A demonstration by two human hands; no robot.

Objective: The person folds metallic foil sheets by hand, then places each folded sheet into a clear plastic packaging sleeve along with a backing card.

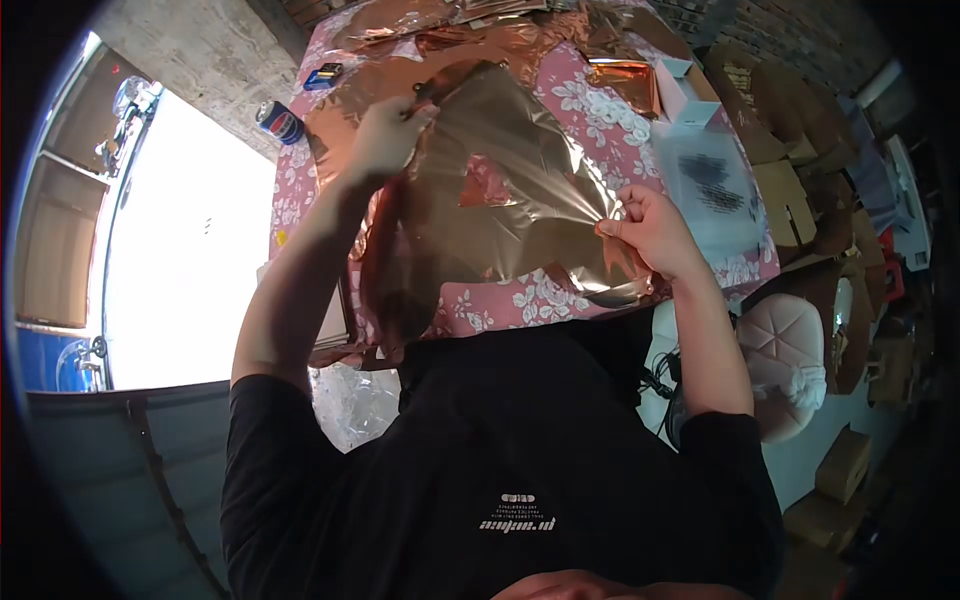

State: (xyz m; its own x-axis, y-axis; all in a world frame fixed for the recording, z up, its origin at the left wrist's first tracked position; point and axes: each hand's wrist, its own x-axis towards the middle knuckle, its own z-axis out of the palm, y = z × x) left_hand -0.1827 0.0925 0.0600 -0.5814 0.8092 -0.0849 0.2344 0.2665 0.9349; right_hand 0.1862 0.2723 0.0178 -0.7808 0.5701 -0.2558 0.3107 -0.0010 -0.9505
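Observation:
I hold a large, shiny copper-coloured foil sheet [500,200] stretched above a table with a pink floral cloth [600,130]. My left hand [385,135] grips the sheet's far left edge, fingers closed on it. At the sheet's near right edge, my right hand [650,232] pinches it between thumb and fingers. The film is partly see-through and wrinkles toward my right hand. Its lower left part hangs down over the table's near edge toward my black shirt [500,450].
More copper foil sheets [440,25] lie at the table's far end. A soda can [280,121] and a small blue box [323,75] stand at the left, an open white box [685,90] and a printed clear bag [712,185] at the right. Cardboard boxes [790,200] and a pink stool [790,350] are to the right.

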